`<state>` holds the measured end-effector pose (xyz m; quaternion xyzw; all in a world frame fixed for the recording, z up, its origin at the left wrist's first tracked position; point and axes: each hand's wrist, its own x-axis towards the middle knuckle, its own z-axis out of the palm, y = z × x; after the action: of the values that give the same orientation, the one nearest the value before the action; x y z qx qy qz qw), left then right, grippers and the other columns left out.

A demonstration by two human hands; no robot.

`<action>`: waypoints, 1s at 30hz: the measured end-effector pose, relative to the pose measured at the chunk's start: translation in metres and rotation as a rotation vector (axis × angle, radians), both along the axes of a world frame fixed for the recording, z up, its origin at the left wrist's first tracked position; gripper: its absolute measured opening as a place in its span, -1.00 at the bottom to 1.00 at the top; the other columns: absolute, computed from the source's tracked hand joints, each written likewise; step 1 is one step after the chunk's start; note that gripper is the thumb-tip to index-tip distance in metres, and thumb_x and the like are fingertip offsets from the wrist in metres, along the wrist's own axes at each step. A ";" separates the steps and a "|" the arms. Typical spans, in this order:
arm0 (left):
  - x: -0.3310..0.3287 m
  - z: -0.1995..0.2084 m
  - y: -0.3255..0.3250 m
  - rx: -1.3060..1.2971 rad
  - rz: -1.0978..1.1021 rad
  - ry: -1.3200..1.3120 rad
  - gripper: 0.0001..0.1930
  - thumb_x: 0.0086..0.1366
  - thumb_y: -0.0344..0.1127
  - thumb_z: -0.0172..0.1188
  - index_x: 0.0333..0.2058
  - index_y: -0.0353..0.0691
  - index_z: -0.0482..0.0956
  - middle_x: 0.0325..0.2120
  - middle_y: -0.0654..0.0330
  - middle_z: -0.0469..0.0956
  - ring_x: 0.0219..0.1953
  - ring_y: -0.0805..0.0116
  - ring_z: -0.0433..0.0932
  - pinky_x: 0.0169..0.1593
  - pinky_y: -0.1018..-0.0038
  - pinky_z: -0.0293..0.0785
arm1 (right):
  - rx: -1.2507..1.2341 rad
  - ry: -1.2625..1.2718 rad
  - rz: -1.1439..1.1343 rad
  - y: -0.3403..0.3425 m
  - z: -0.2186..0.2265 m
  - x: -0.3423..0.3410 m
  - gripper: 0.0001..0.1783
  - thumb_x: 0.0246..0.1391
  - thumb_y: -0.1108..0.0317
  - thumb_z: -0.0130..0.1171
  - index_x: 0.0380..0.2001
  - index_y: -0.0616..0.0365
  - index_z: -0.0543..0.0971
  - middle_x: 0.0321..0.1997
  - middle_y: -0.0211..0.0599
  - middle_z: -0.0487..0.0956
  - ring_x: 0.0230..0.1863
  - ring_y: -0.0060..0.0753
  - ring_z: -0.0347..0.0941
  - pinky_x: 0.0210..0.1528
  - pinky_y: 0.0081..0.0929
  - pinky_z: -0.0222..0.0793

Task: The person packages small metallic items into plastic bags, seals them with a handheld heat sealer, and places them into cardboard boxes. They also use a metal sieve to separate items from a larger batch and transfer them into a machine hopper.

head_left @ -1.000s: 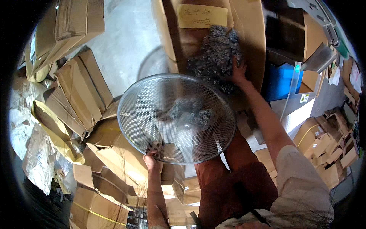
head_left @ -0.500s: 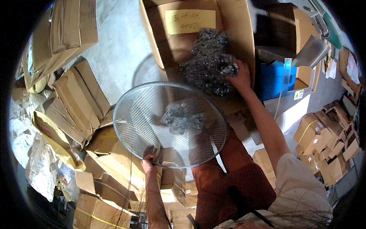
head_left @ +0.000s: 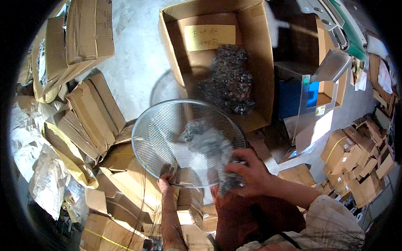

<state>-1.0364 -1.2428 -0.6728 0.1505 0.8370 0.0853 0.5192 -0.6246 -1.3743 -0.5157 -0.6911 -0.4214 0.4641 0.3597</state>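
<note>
My left hand (head_left: 165,182) is closed on the near left rim of a round wire-mesh basket (head_left: 153,129). Over the basket's near right rim, my right hand (head_left: 256,175) is closed around small clear plastic packets of dark hardware (head_left: 230,182); how many is hard to tell. Similar clear packets (head_left: 203,134), blurred, lie in or pass over the middle of the basket. Just beyond it stands an open cardboard box (head_left: 261,62) with a heap of packets (head_left: 230,79) of dark small parts inside.
A yellow paper label (head_left: 209,37) sits on the box's inner wall. To the right are a blue bin (head_left: 289,98), a clear panel (head_left: 303,121) and a metal chute (head_left: 333,65). Cardboard boxes (head_left: 96,113) and crumpled bags (head_left: 46,180) crowd the left; more cartons (head_left: 339,146) stack at right.
My right hand has come out of the cardboard box with packets and moved down to the basket's near right rim. My left hand keeps its hold on the basket.
</note>
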 end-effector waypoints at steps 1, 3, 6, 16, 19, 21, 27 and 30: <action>-0.001 0.000 0.001 -0.006 -0.017 -0.001 -0.87 -0.16 -0.54 0.09 -0.56 -0.45 0.55 -0.56 0.11 0.50 -0.49 0.22 0.46 -0.34 0.37 0.44 | 0.019 0.024 0.031 0.006 -0.011 -0.015 -0.31 -0.31 0.25 0.38 0.03 0.02 0.47 0.11 0.10 0.32 0.11 0.18 0.28 0.13 -0.06 0.25; -0.008 0.006 0.001 -0.018 -0.015 -0.025 -0.85 -0.18 -0.57 0.10 -0.53 -0.45 0.55 -0.53 0.11 0.51 -0.46 0.20 0.48 -0.32 0.36 0.45 | -0.048 0.005 0.171 0.016 -0.039 -0.040 -0.38 -0.20 0.28 0.34 0.04 -0.07 0.44 0.13 0.06 0.28 0.11 0.16 0.28 0.09 -0.05 0.32; 0.004 0.004 0.001 -0.016 0.007 -0.027 -0.83 -0.21 -0.60 0.11 -0.51 -0.45 0.54 -0.48 0.13 0.51 -0.44 0.20 0.48 -0.31 0.36 0.45 | -0.053 0.022 0.287 0.043 -0.049 -0.037 -0.41 -0.11 0.35 0.28 0.08 -0.11 0.42 0.19 0.12 0.24 0.17 0.18 0.24 0.10 -0.06 0.36; -0.018 -0.004 -0.006 0.015 -0.068 -0.083 -0.78 -0.24 -0.60 0.12 -0.48 -0.45 0.54 -0.43 0.15 0.52 -0.44 0.22 0.45 -0.30 0.36 0.41 | -0.497 -0.543 0.212 0.144 -0.262 0.142 0.15 -0.35 -0.44 0.31 0.33 -0.24 0.19 0.46 0.14 -0.18 0.43 0.31 -0.25 0.38 0.19 -0.19; 0.004 0.012 -0.005 0.029 -0.122 -0.095 -0.76 -0.23 -0.54 0.14 -0.47 -0.45 0.59 -0.43 0.14 0.56 -0.40 0.21 0.50 -0.24 0.37 0.46 | -0.825 -0.486 0.451 0.143 -0.281 0.128 0.10 -0.37 -0.41 0.33 0.30 -0.28 0.25 0.47 0.12 -0.22 0.43 0.34 -0.28 0.38 0.22 -0.20; -0.009 -0.001 -0.007 -0.024 -0.073 -0.065 -0.79 -0.23 -0.54 0.15 -0.51 -0.47 0.59 -0.41 0.11 0.57 -0.39 0.20 0.51 -0.22 0.35 0.48 | -0.857 -0.612 0.468 0.122 -0.315 0.111 0.07 -0.37 -0.34 0.38 0.28 -0.30 0.29 0.47 0.09 -0.24 0.43 0.35 -0.27 0.38 0.23 -0.19; -0.036 -0.013 -0.022 -0.044 0.014 0.008 -0.89 -0.22 -0.57 0.15 -0.59 -0.43 0.54 -0.50 0.15 0.49 -0.39 0.25 0.46 -0.28 0.35 0.45 | -0.654 -0.602 0.174 0.100 -0.317 0.097 -0.20 -0.40 0.04 0.50 0.07 -0.23 0.53 0.43 0.05 -0.07 0.38 0.28 -0.07 0.33 0.13 0.03; -0.004 -0.008 -0.015 -0.007 0.072 0.016 -0.83 -0.22 -0.60 0.15 -0.52 -0.46 0.54 -0.48 0.16 0.50 -0.37 0.26 0.46 -0.27 0.36 0.45 | -0.498 -0.590 0.097 0.075 -0.317 0.110 -0.37 -0.43 0.12 0.50 -0.11 -0.11 0.65 0.40 -0.03 0.05 0.33 0.21 0.05 0.31 -0.02 0.12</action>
<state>-1.0406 -1.2573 -0.6805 0.1191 0.8463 0.0997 0.5095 -0.5147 -1.2998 -0.8328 -0.8405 -0.4133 0.3497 0.0218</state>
